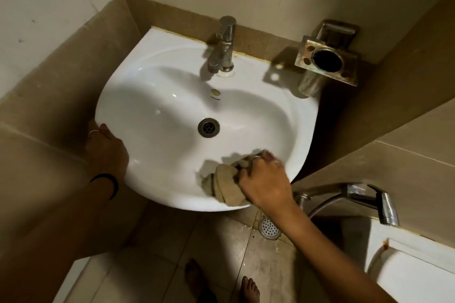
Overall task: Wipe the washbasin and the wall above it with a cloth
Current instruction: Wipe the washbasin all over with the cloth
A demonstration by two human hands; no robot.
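While the left hand (105, 147) is gripping the washbasin (152, 96) at its near-left rim, the right hand (263, 179) is clutching the bunched cloth (225, 183) on the near-right rim. It looks soft and limp, so it is probably best held wadded, pressing onto slick porcelain.

the left hand (105, 149) reaches forward with its bare forearm coming in from the lower left, a thin black band round the wrist and a ring on one finger; its fingers curl over the near-left rim of the white ceramic washbasin (152, 96) and grip it. the right hand (264, 179) comes in from the lower right on a bare forearm, back of the hand up, fingers curled round a bunched beige cloth (225, 186) and pressing it down.
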